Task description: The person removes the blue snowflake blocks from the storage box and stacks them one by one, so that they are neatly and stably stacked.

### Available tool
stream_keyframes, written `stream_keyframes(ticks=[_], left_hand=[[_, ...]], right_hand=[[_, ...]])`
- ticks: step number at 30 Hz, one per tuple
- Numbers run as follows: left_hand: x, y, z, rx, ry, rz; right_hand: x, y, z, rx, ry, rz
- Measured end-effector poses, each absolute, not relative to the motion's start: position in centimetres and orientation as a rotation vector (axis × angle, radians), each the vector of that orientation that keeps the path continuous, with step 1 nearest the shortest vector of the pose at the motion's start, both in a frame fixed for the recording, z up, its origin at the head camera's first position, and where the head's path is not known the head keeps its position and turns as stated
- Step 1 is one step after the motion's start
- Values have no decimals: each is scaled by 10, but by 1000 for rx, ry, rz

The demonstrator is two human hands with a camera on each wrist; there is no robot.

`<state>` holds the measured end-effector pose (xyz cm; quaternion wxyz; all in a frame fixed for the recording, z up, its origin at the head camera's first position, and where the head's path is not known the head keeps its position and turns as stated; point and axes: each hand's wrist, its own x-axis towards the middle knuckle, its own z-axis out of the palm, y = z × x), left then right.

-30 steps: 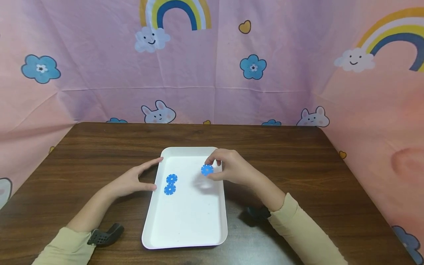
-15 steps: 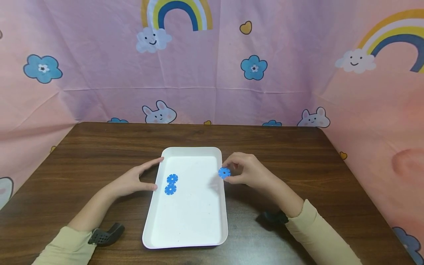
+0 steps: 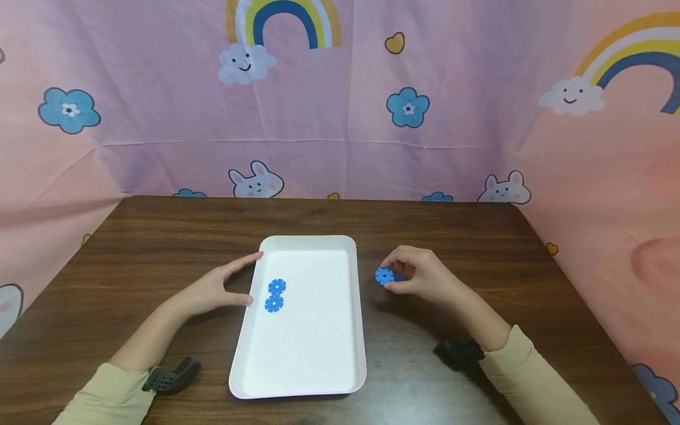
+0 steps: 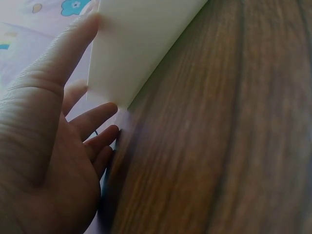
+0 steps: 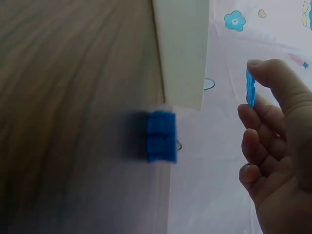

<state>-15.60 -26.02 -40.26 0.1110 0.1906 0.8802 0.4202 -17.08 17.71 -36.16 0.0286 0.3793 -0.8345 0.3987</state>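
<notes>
My right hand (image 3: 425, 277) pinches a blue notched disc (image 3: 384, 275) by its edges, between thumb and fingertips, just right of the tray. Seen edge-on in the right wrist view, the disc (image 5: 250, 87) is thin. Close by on the table is a blue ridged block that looks like stacked discs (image 5: 162, 136), mostly hidden by the hand in the head view. Two more blue discs (image 3: 275, 295) lie touching in the white tray (image 3: 303, 354), near its left side. Against the tray's left rim, my left hand (image 3: 209, 289) rests with thumb and forefinger spread and straight.
The tray stands on a dark wooden table (image 3: 435, 236). A pink printed cloth (image 3: 319, 112) hangs behind and at both sides. A dark wrist-worn device (image 3: 170, 376) sits at the left cuff, another (image 3: 459, 350) at the right.
My right hand has carried the blue disc rightward, from above the tray, across its right rim, to over the table beside it. My left hand stays at the rim.
</notes>
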Motion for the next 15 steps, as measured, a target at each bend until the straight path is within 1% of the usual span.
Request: stream_keyframes(ticks=[15], left_hand=[[-159, -262, -405, 589, 2586, 1237]], right_hand=[[-176, 200, -376, 1077, -2641, 1137]])
